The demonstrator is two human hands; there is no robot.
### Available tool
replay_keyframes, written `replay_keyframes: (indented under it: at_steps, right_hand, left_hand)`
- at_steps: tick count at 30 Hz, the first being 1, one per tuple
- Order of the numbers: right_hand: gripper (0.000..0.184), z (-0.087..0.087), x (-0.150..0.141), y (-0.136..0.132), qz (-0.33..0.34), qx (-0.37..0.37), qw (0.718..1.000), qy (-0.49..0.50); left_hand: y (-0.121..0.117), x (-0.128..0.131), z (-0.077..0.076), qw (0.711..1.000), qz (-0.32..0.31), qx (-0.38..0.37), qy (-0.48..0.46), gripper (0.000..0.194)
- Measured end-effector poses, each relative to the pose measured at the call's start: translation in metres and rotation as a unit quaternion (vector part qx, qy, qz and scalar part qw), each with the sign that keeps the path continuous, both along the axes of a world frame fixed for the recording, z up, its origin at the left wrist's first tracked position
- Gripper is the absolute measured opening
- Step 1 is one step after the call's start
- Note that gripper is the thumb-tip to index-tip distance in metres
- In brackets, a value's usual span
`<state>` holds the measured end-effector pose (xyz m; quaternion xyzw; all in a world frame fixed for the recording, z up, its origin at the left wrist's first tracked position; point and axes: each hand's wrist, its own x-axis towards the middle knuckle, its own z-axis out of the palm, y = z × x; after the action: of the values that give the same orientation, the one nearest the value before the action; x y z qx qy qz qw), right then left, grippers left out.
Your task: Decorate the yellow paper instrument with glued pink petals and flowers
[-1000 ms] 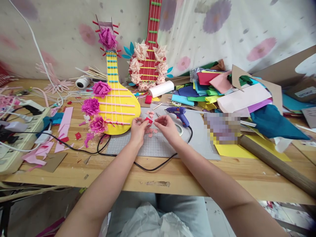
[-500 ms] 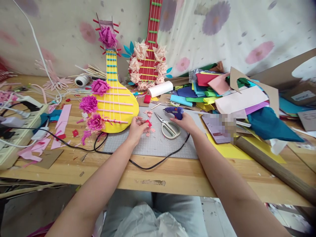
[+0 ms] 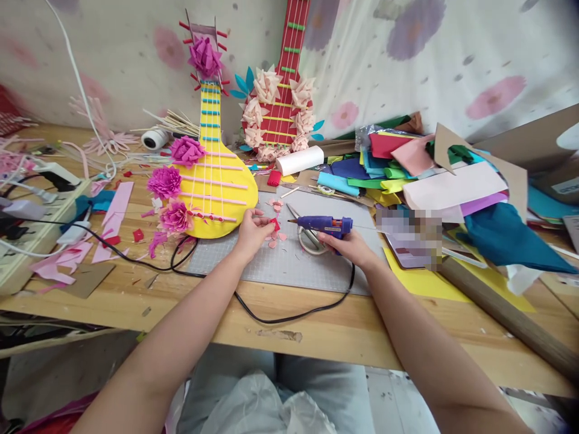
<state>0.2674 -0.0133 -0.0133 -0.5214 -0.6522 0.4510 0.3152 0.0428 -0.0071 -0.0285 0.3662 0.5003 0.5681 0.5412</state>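
Observation:
My right hand [image 3: 350, 246] is wrapped round the handle of a blue hot glue gun [image 3: 323, 225], its nozzle pointing left. My left hand [image 3: 254, 232] pinches a small piece of red paper [image 3: 275, 225] just left of the nozzle, apart from it. Small pink paper petals [image 3: 273, 243] lie on the grey cutting mat [image 3: 271, 269] beside those fingers. Under the glue gun rest scissors [image 3: 309, 246], partly hidden by it. A yellow paper lute [image 3: 221, 196] with magenta paper flowers stands close behind my left hand.
A red paper instrument [image 3: 280, 120] leans at the back. Coloured paper sheets [image 3: 362, 169] pile up on the right, near a cardboard tube [image 3: 506, 313]. The black cord [image 3: 289, 317] loops over the table's front. A power strip [image 3: 54, 223] lies at left.
My right hand has lifted the glue gun and swung its nozzle left, over the scissors towards the red paper. My left hand keeps its pinch. The view has shifted slightly.

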Motion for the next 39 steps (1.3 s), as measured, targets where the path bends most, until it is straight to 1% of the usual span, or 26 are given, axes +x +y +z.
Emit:
replay_keyframes:
  at_steps: [6, 10, 12, 19, 24, 27, 34, 39]
  right_hand:
    - [0.035, -0.004, -0.01, -0.005, -0.002, 0.056, 0.996, -0.071]
    - [0.032, -0.001, -0.013, -0.007, 0.021, 0.103, 0.991, -0.083]
    - [0.031, 0.0, -0.014, -0.008, 0.027, 0.116, 0.989, -0.086]
    - [0.033, 0.0, -0.014, -0.007, 0.024, 0.113, 0.988, -0.105]
    - [0.029, -0.003, -0.014, -0.007, 0.02, 0.105, 0.99, -0.092]
    - [0.028, -0.002, -0.014, -0.008, 0.013, 0.105, 0.992, -0.075]
    - [0.03, 0.001, -0.015, -0.008, 0.014, 0.105, 0.99, -0.089]
    - [0.032, 0.0, -0.016, -0.008, 0.015, 0.123, 0.987, -0.103]
  left_hand:
    - [0.0, 0.0, -0.001, 1.0, 0.005, -0.012, 0.004, 0.045]
    - [0.0, 0.001, 0.001, 1.0, 0.014, -0.021, 0.003, 0.045]
    - [0.0, 0.001, 0.001, 1.0, 0.015, -0.022, 0.0, 0.045]
    - [-0.001, 0.002, 0.001, 1.0, 0.013, -0.02, -0.003, 0.043]
    - [-0.001, 0.003, 0.003, 1.0, 0.016, -0.025, 0.003, 0.044]
    - [-0.001, 0.003, 0.003, 1.0, 0.016, -0.024, 0.004, 0.045]
    - [-0.001, 0.002, 0.001, 1.0, 0.004, -0.029, 0.002, 0.047]
    - [-0.001, 0.003, 0.002, 1.0, 0.003, -0.03, 0.006, 0.045]
